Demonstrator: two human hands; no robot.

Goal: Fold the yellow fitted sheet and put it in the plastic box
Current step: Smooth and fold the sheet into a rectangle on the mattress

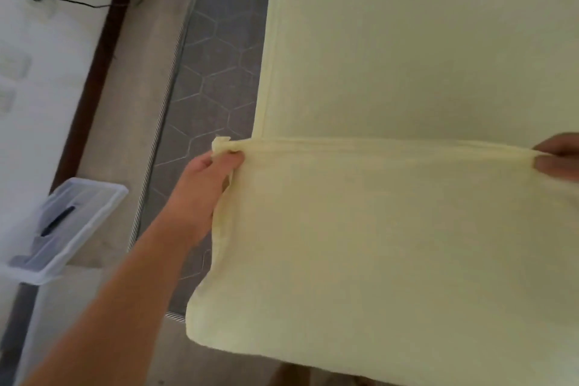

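Yellow fitted sheet (pixel 391 229) (soft, folded) is pinched taut between left hand (pixel 203 185) and right hand (pixel 556 157).

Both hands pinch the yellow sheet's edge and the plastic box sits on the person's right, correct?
No: the head view shows the plastic box on the person's left. The left hand and right hand do pinch the yellow sheet by its edge.

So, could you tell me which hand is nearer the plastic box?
Left. The left hand grips the sheet right of the plastic box; the right hand pinches it farther right.
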